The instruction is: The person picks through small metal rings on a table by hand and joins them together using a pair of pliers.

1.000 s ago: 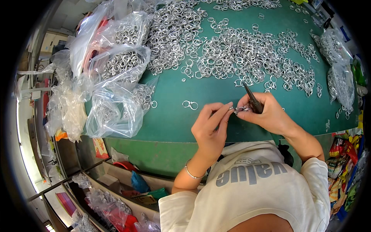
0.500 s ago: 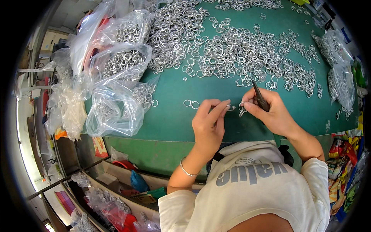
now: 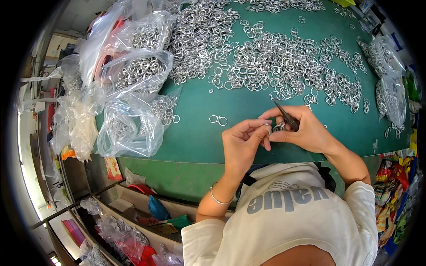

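My left hand is closed in a pinch on a small silver metal piece, mostly hidden by the fingertips. My right hand grips a dark tool with a slim pointed end, which points up and left; its rear part lies hidden in the palm. Between that thumb and fingers there is also a silver ring piece. Both sets of fingertips meet, or nearly so, above the table's near edge. A linked pair of silver rings lies on the table left of my left hand.
A wide heap of silver rings spreads over the green table beyond my hands, with another pile at far left. Clear plastic bags of rings stand on the left. More bagged rings lie at the right edge.
My right hand has moved left and slightly down, bringing its tool and ring to my left fingertips. My left hand has turned a little, its fingers now beside the right thumb.
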Tool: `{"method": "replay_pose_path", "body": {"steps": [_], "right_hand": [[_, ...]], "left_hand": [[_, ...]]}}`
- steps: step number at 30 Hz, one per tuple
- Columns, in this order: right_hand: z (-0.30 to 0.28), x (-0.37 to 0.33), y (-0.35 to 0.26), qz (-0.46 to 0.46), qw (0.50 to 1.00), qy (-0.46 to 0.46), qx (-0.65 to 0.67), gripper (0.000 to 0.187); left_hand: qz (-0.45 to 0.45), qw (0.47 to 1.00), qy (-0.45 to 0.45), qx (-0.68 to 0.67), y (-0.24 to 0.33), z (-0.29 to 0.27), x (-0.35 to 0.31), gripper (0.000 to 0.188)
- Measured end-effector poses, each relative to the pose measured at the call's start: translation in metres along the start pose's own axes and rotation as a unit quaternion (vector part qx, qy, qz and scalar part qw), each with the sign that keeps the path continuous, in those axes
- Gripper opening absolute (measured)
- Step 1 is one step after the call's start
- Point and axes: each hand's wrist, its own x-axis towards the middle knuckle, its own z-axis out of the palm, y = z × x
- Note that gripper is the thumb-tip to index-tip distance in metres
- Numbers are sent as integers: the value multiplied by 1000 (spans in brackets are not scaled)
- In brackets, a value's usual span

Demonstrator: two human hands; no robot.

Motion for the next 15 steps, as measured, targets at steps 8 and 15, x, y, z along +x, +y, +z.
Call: {"method": "replay_pose_path", "body": {"steps": [8, 15], "right_hand": [[3, -7, -1, -75, 996, -28, 28, 36], [7, -12, 1, -153, 988, -14, 12, 28]], "left_hand": [[39, 997, 17, 63, 12, 11, -11, 10], [63, 997, 3, 42, 18, 18, -17, 10]]}}
